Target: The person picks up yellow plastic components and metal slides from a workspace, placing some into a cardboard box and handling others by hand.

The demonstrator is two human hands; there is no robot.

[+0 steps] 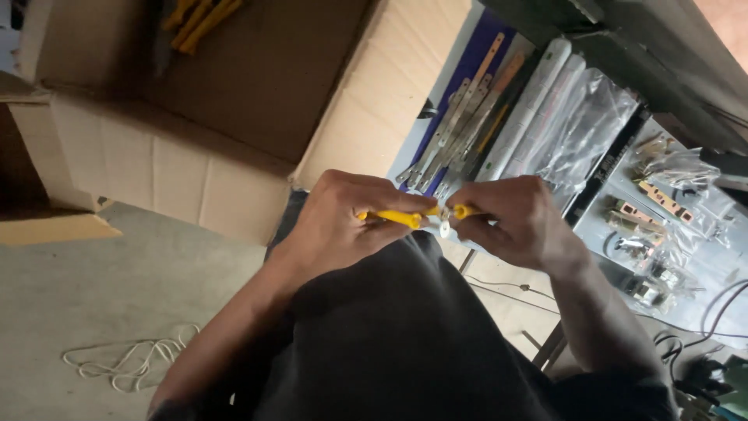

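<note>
Brown cardboard box (234, 101) beside clear plastic packets (576, 125).

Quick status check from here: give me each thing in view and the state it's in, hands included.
Left hand: closed on the yellow piece.
Right hand: closed on its other end.
Yellow piece: held level between both hands, a small metal part at its middle.
Cardboard box: open, yellow sticks lying inside.
Metal strips: loose, fanned on the table.
Plastic bags: crumpled on the table.
White cord: loosely tangled on the floor.
</note>
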